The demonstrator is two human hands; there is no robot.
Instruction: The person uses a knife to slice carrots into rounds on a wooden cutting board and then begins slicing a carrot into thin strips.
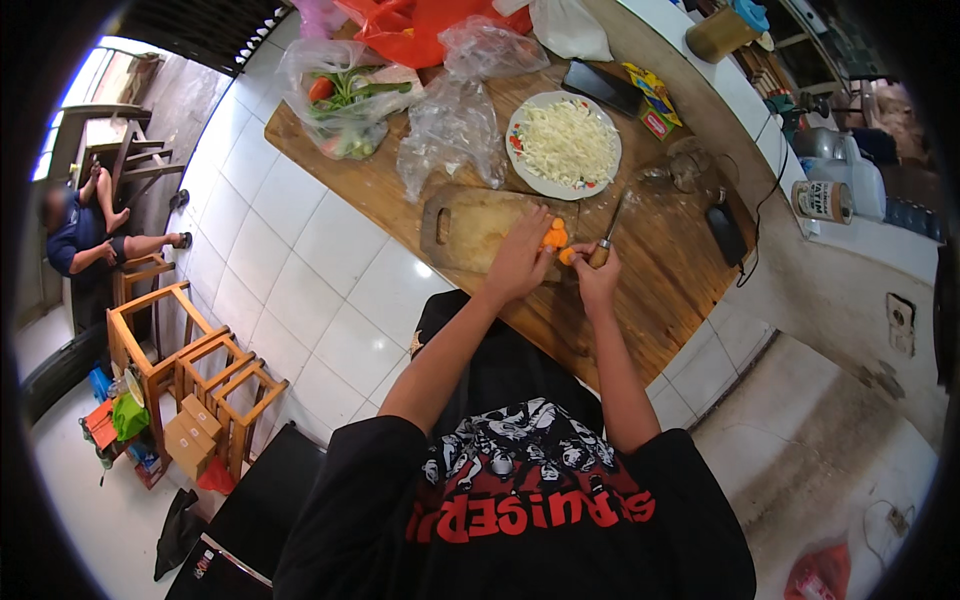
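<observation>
My left hand (521,251) rests on a worn wooden cutting board (480,201), fingers and thumb against a small pile of carrot slices (554,235). Whether it grips the slices cannot be made out. In my right hand (598,280) is a knife (601,253) with a wooden handle, its blade angled up and away over the wooden table (660,262). A single carrot slice (566,256) sits at the fingertips of that same hand, near the board's edge. Beyond the board stands a plate (527,169) heaped with shredded cabbage (568,141).
A clear bag of vegetables (337,105), crumpled plastic (454,135) and a red bag (420,30) cover the far side. A phone (602,85), seasoning packets (655,105), a glass (686,165) and a corded black device (726,231) lie rightward. At left sits a person (90,225) near wooden stools (217,360).
</observation>
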